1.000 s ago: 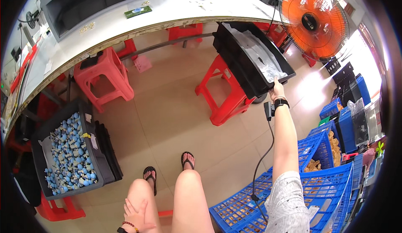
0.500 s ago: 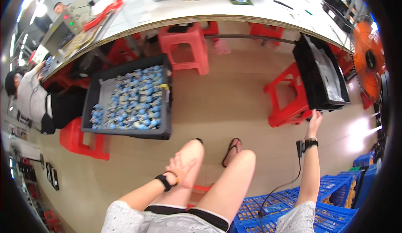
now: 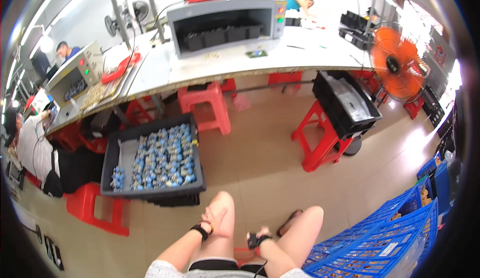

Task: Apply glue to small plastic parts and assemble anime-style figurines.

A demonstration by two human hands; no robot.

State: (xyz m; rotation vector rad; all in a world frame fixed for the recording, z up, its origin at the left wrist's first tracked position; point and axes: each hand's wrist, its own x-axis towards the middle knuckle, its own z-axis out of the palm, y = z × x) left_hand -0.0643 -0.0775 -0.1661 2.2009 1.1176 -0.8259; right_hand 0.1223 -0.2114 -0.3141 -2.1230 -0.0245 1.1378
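Note:
My left hand [image 3: 216, 223] rests on my left thigh near the knee, its fingers spread and nothing in it. Between my thighs is my right hand [image 3: 263, 231], above the seat's red edge. A black strap-on device at that wrist covers part of it, so its fingers do not show well enough to read. Ahead on the left, a dark grey crate [image 3: 108, 170] holds many small blue-and-silver parts [image 3: 165, 159] in rows. Off to the right, a black bin [image 3: 345, 115] with clear plastic inside sits on a red stool [image 3: 318, 140].
A long white workbench [image 3: 225, 63] spans the far side, bearing a grey oven-like box [image 3: 227, 8]. Red stools [image 3: 210, 100] stand under and beside it. An orange fan [image 3: 395, 64] is at the right, blue plastic crates [image 3: 380, 235] at lower right. A seated co-worker [image 3: 35, 145] is at far left.
My right hand has come away from the black bin's near edge and back between my thighs. The view has tilted up, showing more of the bench. My left hand stays on my thigh.

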